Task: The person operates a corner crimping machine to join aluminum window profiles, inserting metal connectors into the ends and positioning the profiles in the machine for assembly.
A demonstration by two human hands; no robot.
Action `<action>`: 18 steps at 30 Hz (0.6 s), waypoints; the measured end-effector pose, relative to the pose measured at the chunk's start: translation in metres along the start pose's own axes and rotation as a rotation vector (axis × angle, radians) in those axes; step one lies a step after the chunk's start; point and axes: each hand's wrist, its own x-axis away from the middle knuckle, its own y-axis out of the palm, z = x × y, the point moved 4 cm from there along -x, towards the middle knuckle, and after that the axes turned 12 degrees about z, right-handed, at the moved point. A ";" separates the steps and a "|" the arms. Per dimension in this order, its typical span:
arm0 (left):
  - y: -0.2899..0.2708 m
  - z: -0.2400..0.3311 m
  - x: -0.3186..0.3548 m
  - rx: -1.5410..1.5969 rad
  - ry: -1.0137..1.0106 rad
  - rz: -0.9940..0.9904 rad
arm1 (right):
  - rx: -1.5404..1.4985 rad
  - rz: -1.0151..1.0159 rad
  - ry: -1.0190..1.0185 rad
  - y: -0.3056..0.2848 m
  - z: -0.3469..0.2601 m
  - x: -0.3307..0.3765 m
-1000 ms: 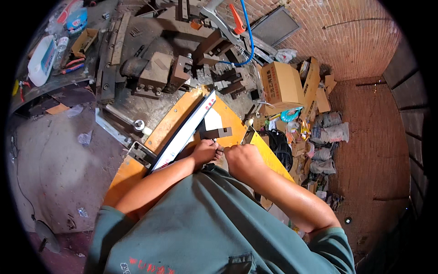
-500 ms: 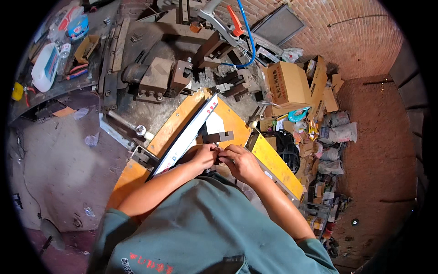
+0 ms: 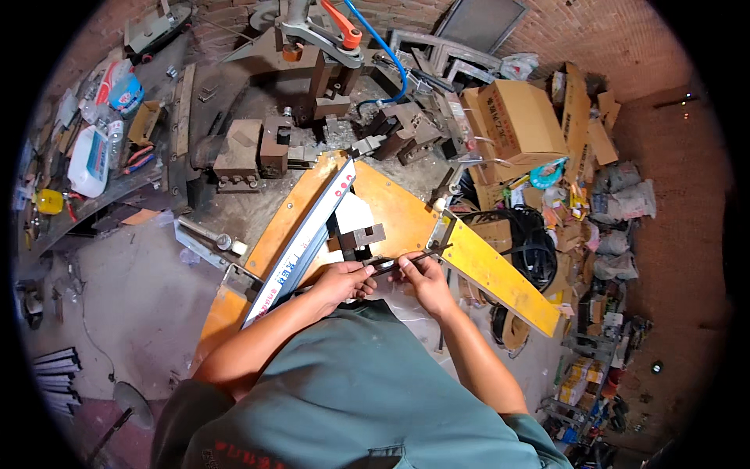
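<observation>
Your left hand (image 3: 340, 280) and right hand (image 3: 422, 273) have come closer together, both pinched on 1 thin dark rod (image 3: 406, 258), just below the small metal block (image 3: 361, 237); your grip looks set now.

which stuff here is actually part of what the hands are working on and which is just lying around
In use:
left hand
right hand
thin dark metal rod held between both hands
orange wooden work board
long silver aluminium rail
small dark metal block

Lying about:
brown cardboard box
white plastic jug
coiled black cable
blue hose
</observation>
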 end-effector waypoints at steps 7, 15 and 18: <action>0.006 0.000 0.004 -0.068 0.140 0.219 | -0.580 -0.041 0.382 0.010 0.074 -0.024; 0.019 0.007 0.006 -0.060 0.229 0.385 | -0.652 -0.157 0.425 0.013 0.069 -0.047; 0.023 0.009 0.006 -0.065 0.253 0.443 | -0.635 -0.150 0.449 0.015 0.068 -0.051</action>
